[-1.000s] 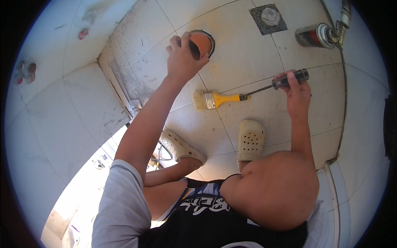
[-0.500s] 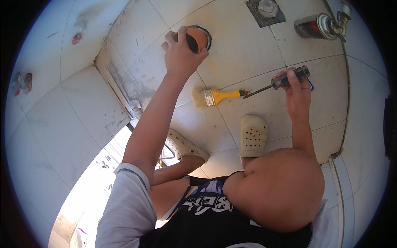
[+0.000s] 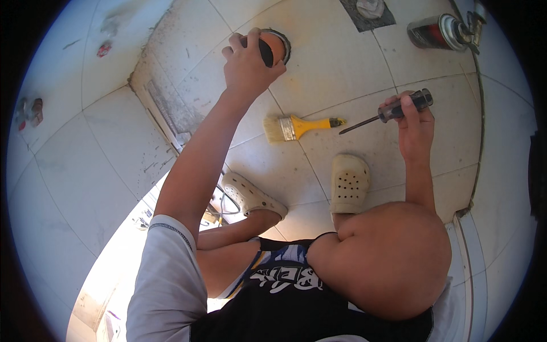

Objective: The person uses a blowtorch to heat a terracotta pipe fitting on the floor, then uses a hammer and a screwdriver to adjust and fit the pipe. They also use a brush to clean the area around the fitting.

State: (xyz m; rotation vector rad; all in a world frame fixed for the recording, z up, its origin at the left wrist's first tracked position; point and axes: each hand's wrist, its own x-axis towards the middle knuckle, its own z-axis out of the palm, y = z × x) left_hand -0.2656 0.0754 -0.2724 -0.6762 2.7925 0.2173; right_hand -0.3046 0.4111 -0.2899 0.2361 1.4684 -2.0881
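Note:
My left hand (image 3: 248, 68) reaches to the upper middle of the tiled floor, its fingers curled round an orange round piece (image 3: 274, 47) with a dark oval patch. This piece looks like a short pipe or plug, and it sits at a dark-rimmed round hole; how far in it goes is hidden by my hand. On the right, my right hand (image 3: 415, 125) holds a screwdriver (image 3: 405, 107) by its dark handle, above the floor, its thin shaft pointing left and down. Between my hands a paintbrush (image 3: 305, 127) with a yellow handle and pale bristles lies on the tiles.
A spray can or gas canister (image 3: 439, 33) with a metal nozzle lies at the upper right near the wall. Farther back is a dark square opening (image 3: 367, 12) with pale wadded stuff in it. My beige clogs (image 3: 350, 181) stand just nearer than the paintbrush.
The screwdriver and my right hand have shifted slightly right. My left hand has moved a little left and up, still on the orange piece. The whole view has shifted slightly.

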